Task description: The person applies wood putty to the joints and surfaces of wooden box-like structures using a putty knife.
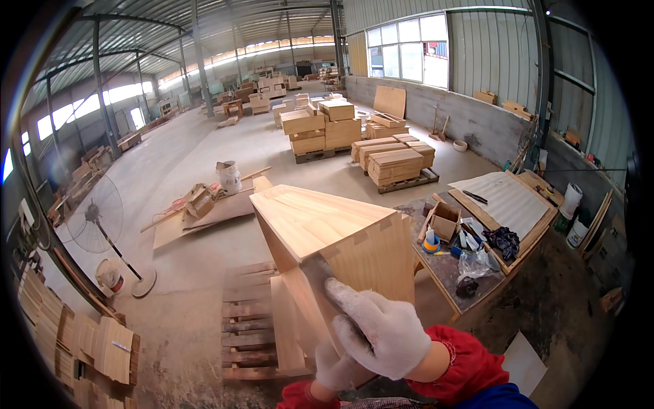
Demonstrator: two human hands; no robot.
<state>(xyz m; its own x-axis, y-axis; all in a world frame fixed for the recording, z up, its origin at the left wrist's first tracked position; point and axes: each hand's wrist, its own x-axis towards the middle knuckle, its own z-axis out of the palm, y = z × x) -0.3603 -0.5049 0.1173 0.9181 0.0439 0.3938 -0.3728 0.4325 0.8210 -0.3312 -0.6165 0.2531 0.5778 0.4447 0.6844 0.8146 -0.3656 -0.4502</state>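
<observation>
A pale wooden box [320, 217] with dovetailed corners stands in front of me, its narrow open-looking edge toward me. My right hand [381, 330], in a white knitted glove and red sleeve cuff, is closed round a dark grey flat sanding block [317, 274]. The block lies against the near edge of the box, below the top panel's corner. Lower down, my left hand [335, 370], also gloved, is partly covered by the right one. It is close to the box's lower near edge, and its fingers are mostly hidden.
A slatted pallet [248, 334] lies under the box. To the right stands a cluttered workbench [436, 262] with bottles, tape and plastic bags. A pedestal fan [95, 215] and stacked boards [112, 347] are at left. Beyond stand wooden box stacks [323, 126] on pallets.
</observation>
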